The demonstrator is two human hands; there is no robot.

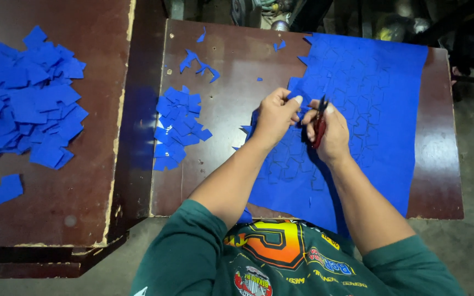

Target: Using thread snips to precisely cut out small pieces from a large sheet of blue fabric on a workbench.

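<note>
We're pinching blue sheet point(357, 109) edge with left hand point(276, 118), right hand point(331, 131) gripping red-handled scissors point(319, 125), mid-frame.

Bare tabletop point(231, 164) lies open between the small pile point(178, 127) near the left edge and the blue sheet point(374, 109), which covers the right half up to a bare strip along the right edge. A few scraps point(198, 63) dot the far left corner. On the left table point(72, 203), a big pile point(26, 98) fills the far part; one piece point(1, 190) lies near its front edge.
</note>
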